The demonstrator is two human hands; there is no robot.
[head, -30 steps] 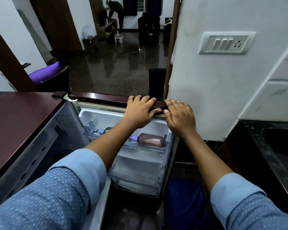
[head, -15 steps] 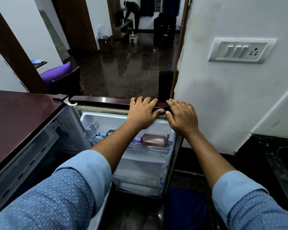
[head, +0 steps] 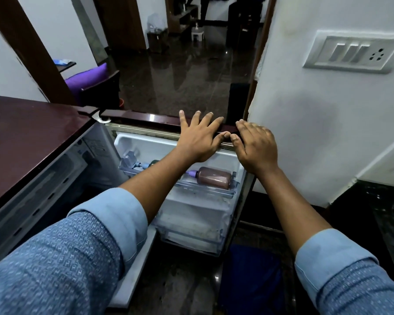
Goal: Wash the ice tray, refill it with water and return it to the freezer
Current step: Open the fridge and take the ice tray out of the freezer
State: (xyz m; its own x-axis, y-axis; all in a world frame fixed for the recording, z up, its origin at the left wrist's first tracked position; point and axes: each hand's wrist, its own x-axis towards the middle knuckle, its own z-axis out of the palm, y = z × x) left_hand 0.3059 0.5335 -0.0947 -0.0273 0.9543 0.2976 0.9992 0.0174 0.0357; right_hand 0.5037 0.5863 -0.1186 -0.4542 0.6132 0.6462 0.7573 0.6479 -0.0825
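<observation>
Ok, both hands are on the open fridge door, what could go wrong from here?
The fridge door ends close to the wall; swung wider, it could pinch the right hand. The left hand lies flat with fingers spread, not gripping, so the door may swing loose. The bottle lies sideways in the door shelf and could roll if jolted.

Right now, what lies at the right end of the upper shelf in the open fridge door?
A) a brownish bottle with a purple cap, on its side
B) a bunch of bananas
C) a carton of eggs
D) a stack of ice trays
A: a brownish bottle with a purple cap lies on its side at the right end of the clear door shelf.
</observation>
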